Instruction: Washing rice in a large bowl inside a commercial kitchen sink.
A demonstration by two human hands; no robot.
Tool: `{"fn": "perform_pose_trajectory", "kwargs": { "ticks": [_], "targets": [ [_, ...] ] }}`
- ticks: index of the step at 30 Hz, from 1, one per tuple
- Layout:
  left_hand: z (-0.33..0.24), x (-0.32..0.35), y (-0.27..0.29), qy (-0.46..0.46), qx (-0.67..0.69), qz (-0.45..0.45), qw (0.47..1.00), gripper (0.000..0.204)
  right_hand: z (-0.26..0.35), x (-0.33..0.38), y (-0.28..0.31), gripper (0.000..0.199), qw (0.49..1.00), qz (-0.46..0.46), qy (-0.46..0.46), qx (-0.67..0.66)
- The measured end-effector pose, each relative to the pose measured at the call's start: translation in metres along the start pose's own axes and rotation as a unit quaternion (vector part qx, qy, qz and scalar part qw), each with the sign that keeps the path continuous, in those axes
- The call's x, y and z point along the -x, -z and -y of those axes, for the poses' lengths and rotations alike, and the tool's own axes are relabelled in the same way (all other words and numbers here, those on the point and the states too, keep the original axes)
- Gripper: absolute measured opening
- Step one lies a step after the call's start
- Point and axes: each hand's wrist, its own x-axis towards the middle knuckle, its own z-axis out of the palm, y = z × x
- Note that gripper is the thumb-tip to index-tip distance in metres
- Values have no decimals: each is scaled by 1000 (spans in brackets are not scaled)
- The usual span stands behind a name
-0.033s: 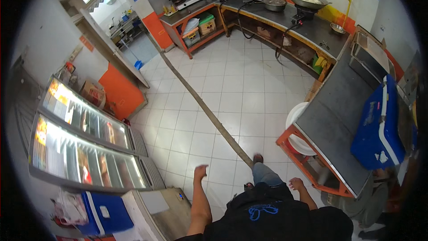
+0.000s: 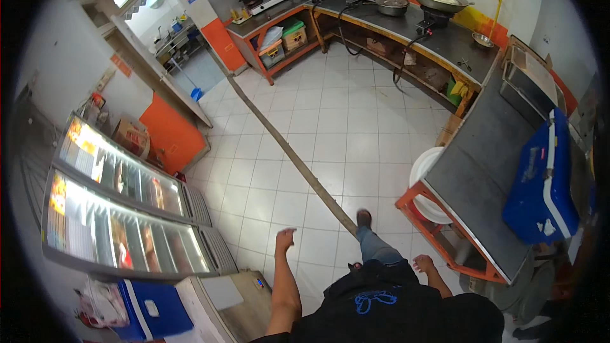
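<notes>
Both my hands hang out from my sides above the white tiled floor (image 2: 289, 174), and I see nothing in either one. My left hand (image 2: 285, 239) is nearest the low cabinet (image 2: 244, 302), not touching it; its fingers are loosely bent, with a gap beside the thumb. On the other side, my right hand (image 2: 422, 263) has its fingers slightly curled and apart. It is to the left of the orange-framed table (image 2: 473, 171), apart from it. Below me, one foot (image 2: 363, 218) is stretched forward beside a long raised strip (image 2: 298, 165) that crosses the floor.
At the left stand two lit glass-fronted coolers (image 2: 127, 225) and a blue cooler box (image 2: 155, 305). Another blue cooler box (image 2: 540, 181) sits on the right table, above a white tub (image 2: 424, 165). A wok (image 2: 438, 0) stands on the far counter (image 2: 356, 9). A doorway (image 2: 184, 57) opens at far left.
My forward foot shows more fully and slightly farther ahead; the other foot is now mostly hidden under my body. The view has shifted slightly. Both hands look much the same.
</notes>
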Motion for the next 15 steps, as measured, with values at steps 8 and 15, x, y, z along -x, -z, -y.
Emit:
{"fn": "perform_pose_trajectory", "kwargs": {
  "ticks": [8,15],
  "targets": [
    [-103,-159,34,-185,-124,-39,974,27,220,-196,20,32,949,153,73,265],
    [-22,-198,29,-113,-169,443,873,52,459,-327,95,27,904,-160,331,218]
  ]
}}
